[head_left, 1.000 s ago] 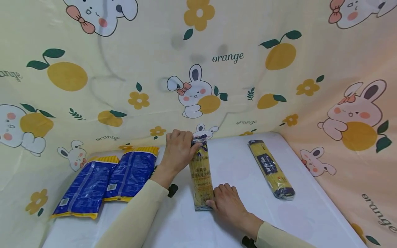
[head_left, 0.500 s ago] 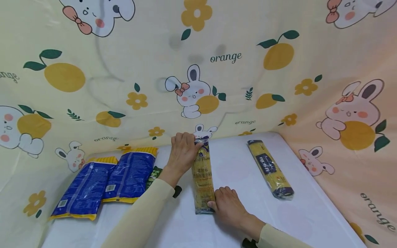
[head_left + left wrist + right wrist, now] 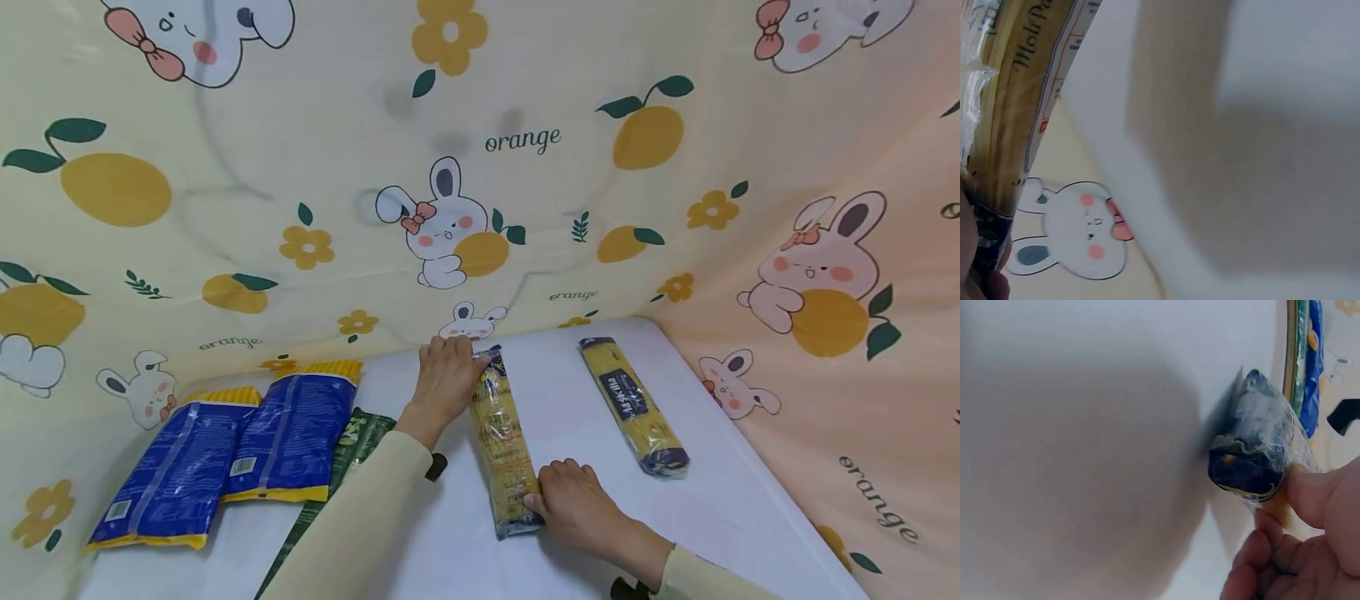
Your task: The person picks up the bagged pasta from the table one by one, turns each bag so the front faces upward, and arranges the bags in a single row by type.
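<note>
A pack of spaghetti [image 3: 504, 450] in clear plastic with dark blue ends lies lengthwise at mid-table, its near end angled right. My left hand [image 3: 444, 379] holds its far end, and in the left wrist view fingers [image 3: 997, 287] wrap the dark end of the pack [image 3: 1016, 112]. At the near end, my right hand [image 3: 577, 504] pinches the right side. The right wrist view shows the thumb [image 3: 1313, 494] on the plastic near the pack's blue end [image 3: 1247, 465], fingers below. Farther right lies a second spaghetti pack [image 3: 630, 400] with a dark label, touched by neither hand.
Two blue-and-yellow bags [image 3: 172, 475] overlap on the left of the white table [image 3: 735, 517]. Beside them is a long green pack [image 3: 363, 437], partly covered by my left sleeve [image 3: 352, 521]. A cloth printed with rabbits and oranges [image 3: 330, 150] rises behind the table and along its right side.
The held spaghetti pack has slid toward me and turned, its near end swinging right, both hands moving with it. The head view has shifted right, and more of the green pack shows.
</note>
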Demonstrator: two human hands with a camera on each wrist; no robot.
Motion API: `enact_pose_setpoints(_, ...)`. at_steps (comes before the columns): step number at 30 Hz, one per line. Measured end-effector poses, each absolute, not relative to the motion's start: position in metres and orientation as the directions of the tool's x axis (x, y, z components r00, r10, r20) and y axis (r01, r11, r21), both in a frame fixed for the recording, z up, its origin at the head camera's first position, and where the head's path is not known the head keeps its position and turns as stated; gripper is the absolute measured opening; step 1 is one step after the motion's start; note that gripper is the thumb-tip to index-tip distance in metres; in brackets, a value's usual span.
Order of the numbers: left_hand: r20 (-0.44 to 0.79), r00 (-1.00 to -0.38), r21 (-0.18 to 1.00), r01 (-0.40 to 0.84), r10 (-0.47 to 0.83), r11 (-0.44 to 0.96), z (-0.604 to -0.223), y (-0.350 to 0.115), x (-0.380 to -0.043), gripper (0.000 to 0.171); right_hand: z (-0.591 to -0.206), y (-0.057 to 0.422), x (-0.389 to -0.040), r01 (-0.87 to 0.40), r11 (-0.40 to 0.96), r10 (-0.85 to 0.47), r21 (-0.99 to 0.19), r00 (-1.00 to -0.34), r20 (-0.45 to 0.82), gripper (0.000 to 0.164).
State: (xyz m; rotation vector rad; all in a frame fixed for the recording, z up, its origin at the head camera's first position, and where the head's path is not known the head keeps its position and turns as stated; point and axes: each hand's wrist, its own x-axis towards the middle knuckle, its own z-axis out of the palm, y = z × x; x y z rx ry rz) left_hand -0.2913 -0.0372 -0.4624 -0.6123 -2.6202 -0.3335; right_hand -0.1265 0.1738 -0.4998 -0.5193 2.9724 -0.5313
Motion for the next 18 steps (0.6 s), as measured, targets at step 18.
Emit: enact_pose_setpoints(18, 0.087, -0.951, 0.259, 0.309, 0.297, 0.915, -0.51, -0.037, -0.306, 0.026, -0.499, 0.171, -0.126, -0.278, 0.895, -0.316, -0.35, -0.947, -0.058, 0.03)
